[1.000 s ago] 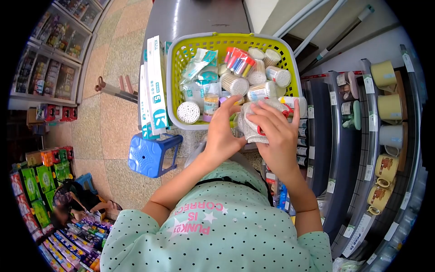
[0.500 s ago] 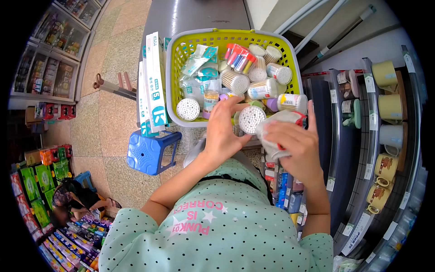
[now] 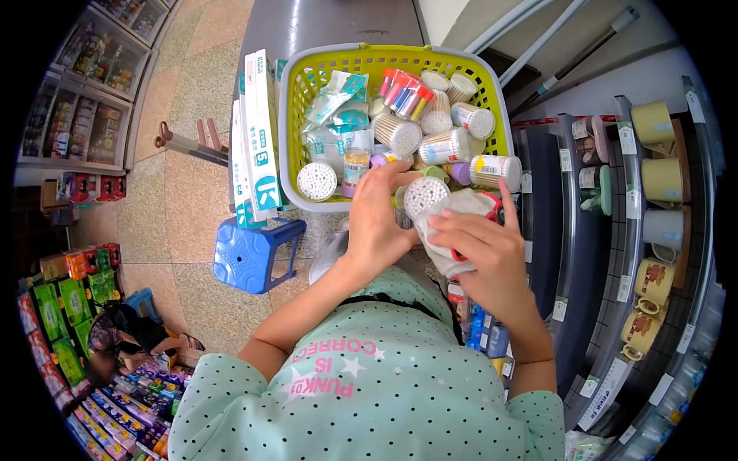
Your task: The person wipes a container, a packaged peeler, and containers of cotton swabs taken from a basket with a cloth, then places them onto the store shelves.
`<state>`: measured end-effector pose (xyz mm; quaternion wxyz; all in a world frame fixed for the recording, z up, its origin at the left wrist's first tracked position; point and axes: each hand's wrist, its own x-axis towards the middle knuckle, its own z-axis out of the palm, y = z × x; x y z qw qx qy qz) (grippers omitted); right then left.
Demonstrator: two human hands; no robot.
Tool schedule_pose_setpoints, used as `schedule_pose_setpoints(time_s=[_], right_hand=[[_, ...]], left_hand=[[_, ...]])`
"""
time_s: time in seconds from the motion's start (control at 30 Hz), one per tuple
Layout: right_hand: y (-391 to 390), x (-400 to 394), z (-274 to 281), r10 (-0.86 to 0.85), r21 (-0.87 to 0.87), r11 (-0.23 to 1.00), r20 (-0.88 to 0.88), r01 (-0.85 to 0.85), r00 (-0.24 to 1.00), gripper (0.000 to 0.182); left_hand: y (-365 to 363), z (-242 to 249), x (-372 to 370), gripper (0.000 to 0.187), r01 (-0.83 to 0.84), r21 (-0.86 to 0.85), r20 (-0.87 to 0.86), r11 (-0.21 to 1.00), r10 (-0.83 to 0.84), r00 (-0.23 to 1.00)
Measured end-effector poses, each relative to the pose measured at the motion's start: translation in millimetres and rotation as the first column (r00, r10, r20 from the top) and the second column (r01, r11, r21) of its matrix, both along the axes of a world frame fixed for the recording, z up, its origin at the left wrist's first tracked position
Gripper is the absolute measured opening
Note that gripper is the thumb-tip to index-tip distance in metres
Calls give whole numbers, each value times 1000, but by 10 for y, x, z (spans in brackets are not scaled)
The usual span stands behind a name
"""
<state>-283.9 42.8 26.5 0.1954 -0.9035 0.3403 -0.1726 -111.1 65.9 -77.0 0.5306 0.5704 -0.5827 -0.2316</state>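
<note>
My left hand (image 3: pixel 377 219) is curled round a round tub of cotton swabs (image 3: pixel 425 194), its white swab tips facing me. In my right hand (image 3: pixel 488 250) is a pale cloth with red edging (image 3: pixel 453 223), pressed against the tub's near right side. The right index finger sticks out past the cloth. Just beyond both hands stands a yellow-green basket (image 3: pixel 315 204) with a grey rim. Inside lie several more swab tubs (image 3: pixel 444 150), a bundle of colourful capped tubes (image 3: pixel 406 94) and clear packets with teal print (image 3: pixel 338 96).
Long white boxes (image 3: pixel 265 146) stand left of the basket on a grey surface (image 3: pixel 338 23). A blue stool (image 3: pixel 244 257) is on the tiled floor below. Shelves with mugs (image 3: pixel 655 280) line the right. At lower left, a person (image 3: pixel 134 334) is beside packaged goods.
My right hand and the cloth have moved left, covering more of the tub's end. The tub has shifted slightly up, still in my left hand.
</note>
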Motion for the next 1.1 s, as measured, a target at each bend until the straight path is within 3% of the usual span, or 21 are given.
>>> schedule_pose_setpoints(time_s=[0.1,0.3,0.4,0.53,0.67,0.8,0.9,1.1], right_hand=[[-66,-89,66,-54,-17,998,28,55,998,33],[-223,199,-188,-36,-205,977,99,56,994,32],[-212,196,-246,-114,-179,976,88,128,990,35],[-46,87,-187,-214,-159,962,53,220,975,37],[176,47,-51,-207,-94,974,-9,205,978,34],[173,74,34,-138,-11,990,102,140,985,31],[75,166,-117,-211,-98,970,131,224,969,34],[43,159,-260,-233,-72,966,176,249,956,34]], left_hand=[[-3,52,21,86,-16,-25,94,1000,19,995],[14,22,-8,87,-20,11,47,1000,20,999],[35,107,33,87,-47,65,141,997,38,989],[37,57,16,86,-37,25,119,999,34,992],[43,32,11,84,-23,13,102,1000,22,995],[16,-53,18,83,-37,-23,144,999,40,989],[38,-44,3,83,-14,-3,59,1000,14,998],[37,-120,66,79,-56,70,173,996,43,984]])
